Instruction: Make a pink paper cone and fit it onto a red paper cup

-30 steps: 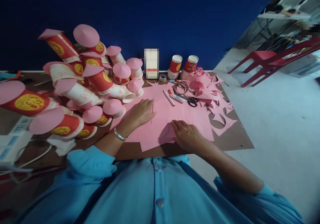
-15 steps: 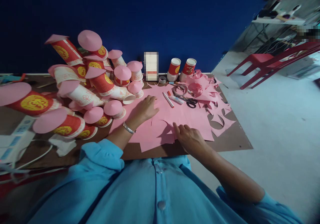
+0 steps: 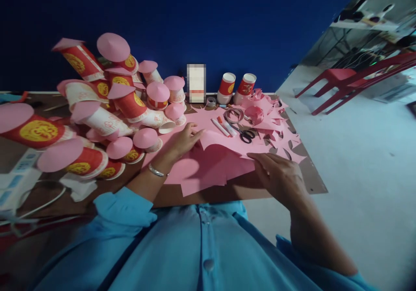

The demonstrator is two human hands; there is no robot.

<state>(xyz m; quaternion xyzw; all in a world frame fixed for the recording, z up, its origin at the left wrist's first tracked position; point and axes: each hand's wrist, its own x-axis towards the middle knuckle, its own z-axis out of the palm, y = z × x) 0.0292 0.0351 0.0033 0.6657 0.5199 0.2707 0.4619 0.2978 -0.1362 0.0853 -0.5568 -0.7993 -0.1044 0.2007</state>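
Note:
A sheet of pink paper point(image 3: 224, 140) with a curved cut along its near edge is raised and bowed above other pink sheets point(image 3: 182, 172). My right hand point(image 3: 279, 174) pinches its right end between thumb and fingers. At its left end my left hand point(image 3: 185, 143), with a silver bracelet on the wrist, has its fingers closed at the edge. Beyond the sheet lie black-handled scissors point(image 3: 247, 136), a white marker point(image 3: 220, 127), a glue stick point(image 3: 230, 129) and a roll of tape point(image 3: 234, 116).
Paper-cup lanterns with pink cone tops point(image 3: 126, 102) crowd the left side. Two stacks of red-and-white cups point(image 3: 226, 87) stand by the blue wall point(image 3: 195, 18). Pink scraps point(image 3: 264, 113) lie at right. A power strip point(image 3: 21, 174) is at left; a red chair point(image 3: 341, 81) stands beyond.
The pink sheet has come up off the pile. My right hand has moved right and up with its end; my left hand has shifted slightly left and closed at the other end.

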